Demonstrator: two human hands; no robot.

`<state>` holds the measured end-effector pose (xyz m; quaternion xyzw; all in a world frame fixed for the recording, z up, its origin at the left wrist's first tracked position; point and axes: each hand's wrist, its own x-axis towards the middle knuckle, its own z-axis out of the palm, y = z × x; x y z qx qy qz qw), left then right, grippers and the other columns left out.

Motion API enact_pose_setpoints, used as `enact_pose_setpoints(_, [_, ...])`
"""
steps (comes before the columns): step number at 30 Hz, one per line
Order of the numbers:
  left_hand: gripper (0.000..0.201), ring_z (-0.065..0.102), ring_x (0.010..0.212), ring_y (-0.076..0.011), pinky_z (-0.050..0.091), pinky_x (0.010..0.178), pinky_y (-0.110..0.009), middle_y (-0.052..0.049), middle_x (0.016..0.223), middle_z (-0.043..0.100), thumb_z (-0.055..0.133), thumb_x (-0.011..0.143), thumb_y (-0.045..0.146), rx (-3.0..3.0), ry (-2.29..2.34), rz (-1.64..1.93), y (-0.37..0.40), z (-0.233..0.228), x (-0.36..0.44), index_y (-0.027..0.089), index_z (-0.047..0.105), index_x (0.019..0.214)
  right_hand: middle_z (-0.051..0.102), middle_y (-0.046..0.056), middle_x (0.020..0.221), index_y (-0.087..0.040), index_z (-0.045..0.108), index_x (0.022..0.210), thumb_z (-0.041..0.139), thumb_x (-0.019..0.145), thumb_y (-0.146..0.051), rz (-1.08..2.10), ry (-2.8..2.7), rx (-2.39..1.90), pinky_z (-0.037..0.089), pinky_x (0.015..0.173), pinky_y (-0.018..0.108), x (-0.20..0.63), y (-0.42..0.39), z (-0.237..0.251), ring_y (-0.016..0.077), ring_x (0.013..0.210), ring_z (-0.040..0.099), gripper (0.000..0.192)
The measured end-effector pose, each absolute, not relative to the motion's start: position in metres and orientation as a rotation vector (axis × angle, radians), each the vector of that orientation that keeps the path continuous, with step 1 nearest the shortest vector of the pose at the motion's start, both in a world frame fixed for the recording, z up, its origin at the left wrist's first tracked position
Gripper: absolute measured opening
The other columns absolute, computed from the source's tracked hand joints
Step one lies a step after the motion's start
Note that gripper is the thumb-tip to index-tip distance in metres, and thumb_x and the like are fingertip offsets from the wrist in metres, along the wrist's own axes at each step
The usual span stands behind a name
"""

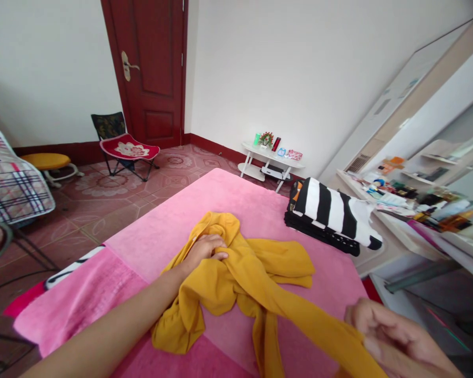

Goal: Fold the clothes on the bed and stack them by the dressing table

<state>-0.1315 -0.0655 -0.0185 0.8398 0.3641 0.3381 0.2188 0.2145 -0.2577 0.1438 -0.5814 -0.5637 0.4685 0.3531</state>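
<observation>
A crumpled mustard-yellow garment [224, 289] with long sleeve-like parts lies on a pink bed cover [240, 197]. My left hand [205, 252] is sunk into its bunched middle, the fingers curled into the cloth. A long strip of the same garment stretches from there toward the lower right. My right hand [390, 331], near the bed's right side, has that strip pinched between thumb and fingers. Another part of the garment spreads out flat to the right of its middle. The strip's end runs below the lower edge of view.
Folded clothes [331, 215], black-and-white striped on top, are stacked at the bed's right edge. Beyond them is a cluttered dressing table [398, 210]. A low white stand [266, 152], a red folding chair [130, 147], a yellow stool [47, 160] and a door [153, 68] are farther back.
</observation>
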Motion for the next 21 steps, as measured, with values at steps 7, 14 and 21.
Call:
enact_pose_setpoints(7, [0.031, 0.057, 0.078, -0.0171, 0.046, 0.073, -0.027, -0.003, 0.081, 0.061, 0.044, 0.087, 0.045, 1.519, 1.505, 1.532, -0.059, -0.021, -0.136, 0.017, 0.056, 0.086, 0.053, 0.009, 0.124, -0.022, 0.055, 0.098, 0.064, 0.074, -0.034, 0.42, -1.129, -1.368, 0.045, 0.093, 0.039, 0.194, -0.186, 0.077, 0.0256, 0.116, 0.051, 0.028])
enact_pose_setpoints(14, [0.029, 0.06, 0.092, -0.0203, 0.046, 0.082, -0.031, -0.006, 0.096, 0.064, 0.044, 0.089, 0.042, 1.758, 1.542, 1.423, -0.059, -0.017, -0.135, 0.018, 0.056, 0.099, 0.041, 0.012, 0.137, -0.023, 0.046, 0.128, 0.053, 0.072, -0.023, 0.566, -1.586, -1.643, 0.052, 0.071, 0.035, 0.156, -0.153, -0.003, 0.0124, 0.067, 0.059, 0.056])
enact_pose_setpoints(21, [0.059, 0.06, 0.098, -0.0275, 0.045, 0.086, -0.037, -0.01, 0.106, 0.064, 0.072, 0.065, 0.05, 2.075, 1.6, 1.09, -0.059, -0.018, -0.134, 0.018, 0.056, 0.112, 0.061, 0.002, 0.075, -0.02, 0.064, 0.072, 0.054, 0.074, -0.028, 0.453, -1.8, -1.691, 0.044, 0.068, 0.03, 0.172, -0.144, 0.003, 0.019, 0.073, 0.056, 0.012])
